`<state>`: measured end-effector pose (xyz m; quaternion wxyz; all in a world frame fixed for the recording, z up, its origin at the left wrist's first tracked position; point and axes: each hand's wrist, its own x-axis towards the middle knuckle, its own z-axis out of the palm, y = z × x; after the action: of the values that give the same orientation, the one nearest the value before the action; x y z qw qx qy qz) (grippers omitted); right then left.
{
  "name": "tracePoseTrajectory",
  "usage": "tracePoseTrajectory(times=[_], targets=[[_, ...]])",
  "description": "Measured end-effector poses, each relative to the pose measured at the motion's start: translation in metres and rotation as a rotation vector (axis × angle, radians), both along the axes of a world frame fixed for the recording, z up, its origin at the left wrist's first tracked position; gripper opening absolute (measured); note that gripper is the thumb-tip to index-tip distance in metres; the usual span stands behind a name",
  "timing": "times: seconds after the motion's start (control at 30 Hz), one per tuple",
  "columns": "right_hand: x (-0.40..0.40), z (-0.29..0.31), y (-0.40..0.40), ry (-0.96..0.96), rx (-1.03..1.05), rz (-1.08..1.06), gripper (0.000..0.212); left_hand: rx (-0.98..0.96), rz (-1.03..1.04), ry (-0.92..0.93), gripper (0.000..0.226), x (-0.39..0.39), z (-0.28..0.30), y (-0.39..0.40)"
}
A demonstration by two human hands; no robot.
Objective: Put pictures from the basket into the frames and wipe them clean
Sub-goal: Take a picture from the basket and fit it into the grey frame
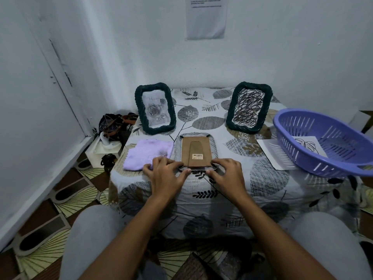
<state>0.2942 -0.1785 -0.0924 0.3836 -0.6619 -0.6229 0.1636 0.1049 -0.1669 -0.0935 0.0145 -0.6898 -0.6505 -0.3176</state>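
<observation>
Both your hands are down on the near edge of the face-down frame [196, 150], which lies flat on the leaf-patterned tablecloth [232, 190] with its brown cardboard back and barcode sticker facing up. Your left hand [164, 173] curls over the frame's near left corner, fingers bent onto the rim and thumb reaching in along the edge; your right hand [226, 173] does the same at the near right corner, so each hand grips the frame and the backing board sits just beyond your fingertips, between the two hands. Just left of your left hand, touching its knuckles, lies the lilac cloth [146, 152], crumpled flat on the table. Beyond your grip, further back, two dark woven frames stand upright and tilted back: the rose-picture frame [155, 108] behind and left of your left hand, the scribble-picture frame [249, 107] behind and right of your right hand. Well to the right of your right hand sits the purple basket [302, 126], with a leaf drawing [305, 145] inside it, resting partly on a white sheet [270, 152] that pokes out toward you.
</observation>
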Motion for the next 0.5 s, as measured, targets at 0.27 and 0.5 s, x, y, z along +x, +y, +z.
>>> tracePoseTrajectory(times=[0.27, 0.5], targets=[[0.011, 0.024, 0.009, 0.163, -0.079, 0.061, 0.056, -0.061, -0.084, 0.019, 0.067, -0.011, 0.028, 0.025], [0.023, 0.053, 0.061, 0.215, -0.238, -0.010, 0.033, -0.285, -0.209, -0.404, 0.043, -0.004, 0.059, 0.057]])
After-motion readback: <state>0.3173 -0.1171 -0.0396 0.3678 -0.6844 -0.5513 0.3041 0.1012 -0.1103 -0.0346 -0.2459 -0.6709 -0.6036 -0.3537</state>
